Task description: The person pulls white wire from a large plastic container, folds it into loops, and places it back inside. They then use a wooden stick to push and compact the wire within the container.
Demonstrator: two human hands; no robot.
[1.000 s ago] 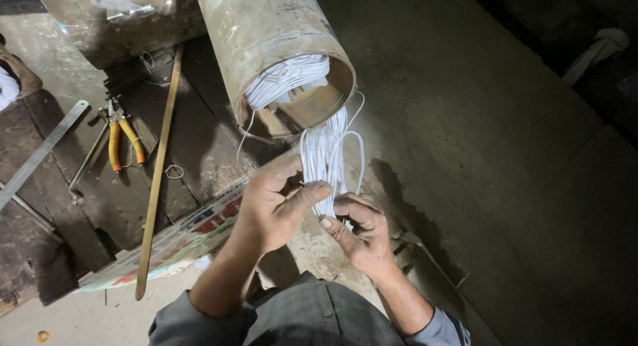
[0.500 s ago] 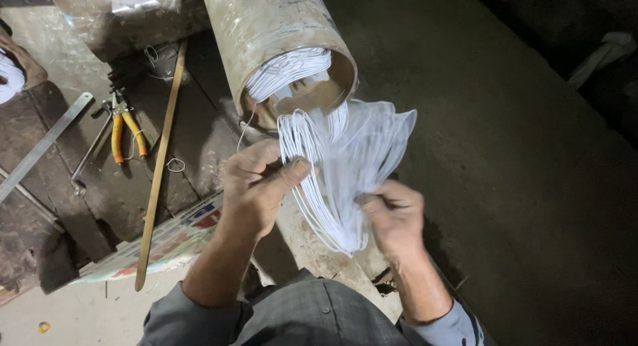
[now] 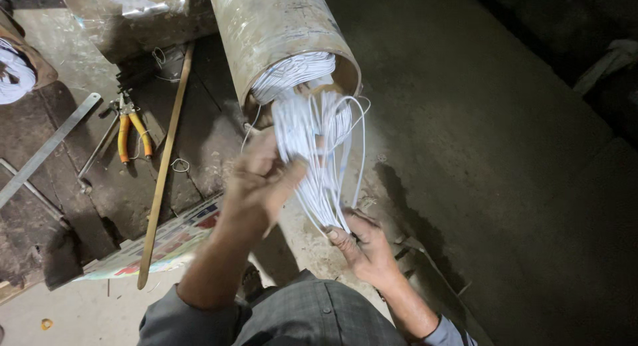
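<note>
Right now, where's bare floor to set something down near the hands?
Free: the wide bare floor right of the cylinder and wire bundle. Crowded: left of it, with pliers, wooden stick, metal strip and printed sheet. Both hands, left and right, grip the bundle.

sleeves: grey, pushed up | trousers: grey check | forearms bare

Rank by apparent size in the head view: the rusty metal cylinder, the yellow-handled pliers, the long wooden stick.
1. Rusty metal cylinder, by far the bulkiest.
2. Long wooden stick, longest but thin.
3. Yellow-handled pliers, smallest.
The cylinder runs past the frame's top edge, so its full length is unseen.
</note>
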